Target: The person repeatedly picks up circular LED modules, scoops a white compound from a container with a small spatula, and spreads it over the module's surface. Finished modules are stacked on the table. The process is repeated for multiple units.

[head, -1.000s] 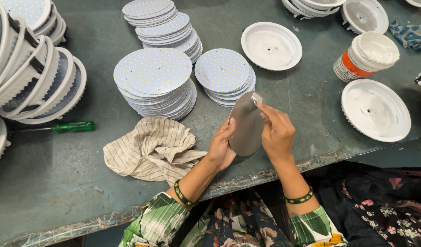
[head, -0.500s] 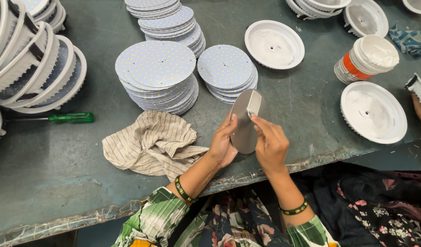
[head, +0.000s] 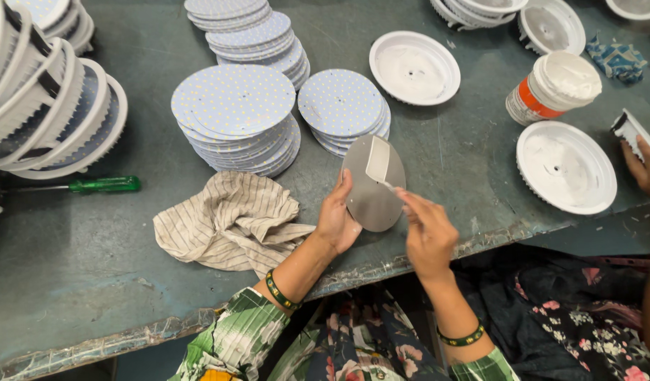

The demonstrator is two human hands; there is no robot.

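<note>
Left hand [head: 337,220] gripping smooth grey metal disc [head: 367,201]

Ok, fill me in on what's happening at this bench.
A person holds a round grey metal disc upright in the left hand, over the edge of a dark green table. The right hand presses a small scraper against the disc's face, where a white patch shows. Beside them lie a striped cloth, stacks of dotted round boards, white round housings, a tub of white paste and a green screwdriver. Another person's hand works at the right edge.
</note>
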